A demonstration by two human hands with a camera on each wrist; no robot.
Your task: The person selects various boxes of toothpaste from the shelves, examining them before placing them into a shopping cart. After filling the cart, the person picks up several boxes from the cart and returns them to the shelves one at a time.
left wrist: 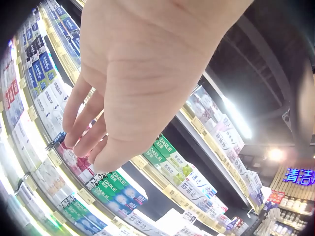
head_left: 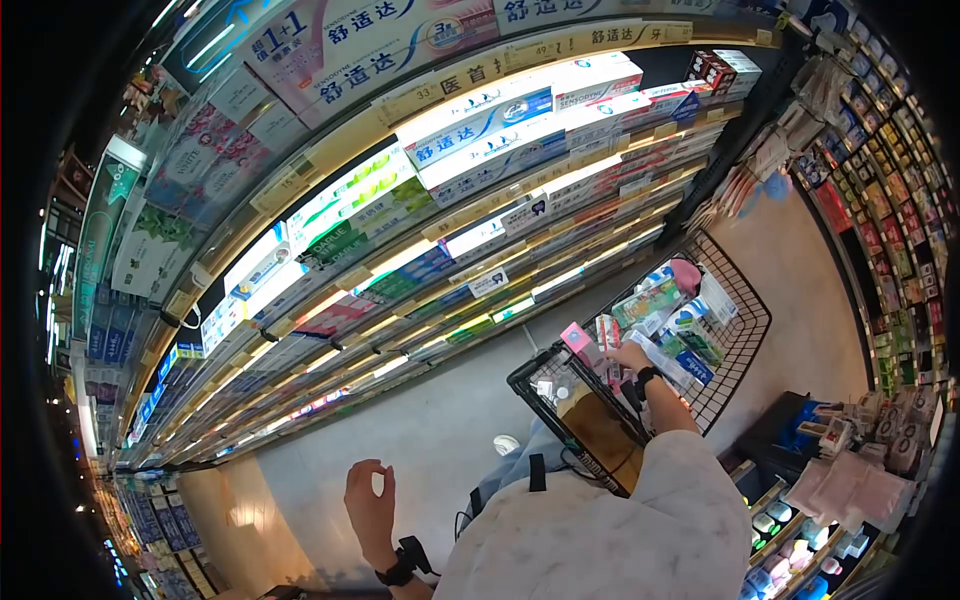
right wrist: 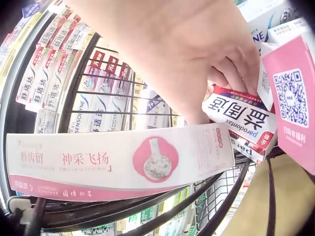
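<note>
My right hand is over the wire shopping cart, near its handle end. In the right wrist view its fingers curl against a red-and-white parodontax toothpaste box; the thumb is largely hidden. A long white-and-pink box lies just below the hand, and a pink panel with a QR code stands at the right. My left hand is raised away from the shelves, fingers loosely bent toward the thumb, holding nothing. Behind it in the left wrist view are green Darlie toothpaste boxes.
Toothpaste shelves curve along the left and front of the aisle. Packages fill the cart's basket. Racks of small hanging goods line the right side, and a low display stands at the lower right. Pale floor lies between.
</note>
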